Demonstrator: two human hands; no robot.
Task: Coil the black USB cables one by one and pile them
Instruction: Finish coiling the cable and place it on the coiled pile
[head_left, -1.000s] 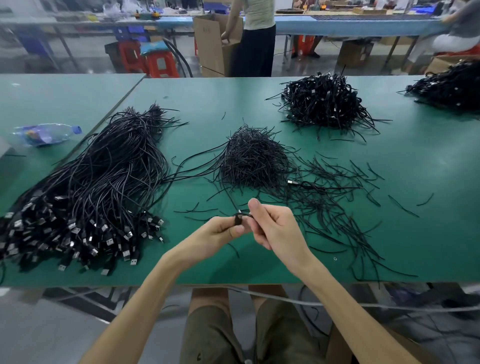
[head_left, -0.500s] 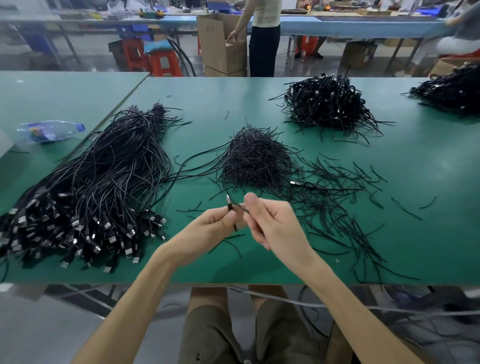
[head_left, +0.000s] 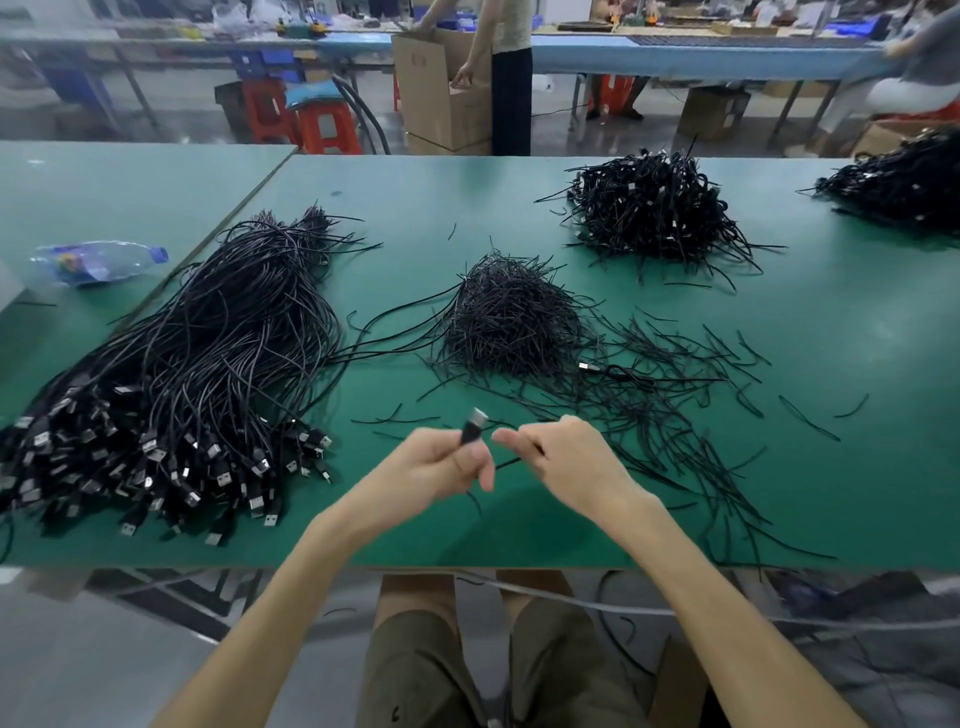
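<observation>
My left hand (head_left: 441, 460) grips a black USB cable (head_left: 474, 427) just below its plug, which points up and away. A short stretch of the cable runs right into my right hand (head_left: 563, 457), whose fingers pinch it. Both hands hover over the near middle of the green table (head_left: 857, 364). A big bundle of uncoiled black USB cables (head_left: 182, 374) lies at the left, plugs toward me. A pile of coiled cables (head_left: 654, 208) sits at the back right. A heap of thin black ties (head_left: 511, 317) lies in the middle.
Loose ties (head_left: 675, 415) are scattered to the right of my hands. A plastic bottle (head_left: 98, 260) lies at the far left. Another cable pile (head_left: 904, 182) sits at the far right edge. A person stands by a cardboard box (head_left: 441, 93) behind the table.
My hands have drawn apart. The plug end now sticks up out of my left hand, and a stretch of cable spans between the two hands.
</observation>
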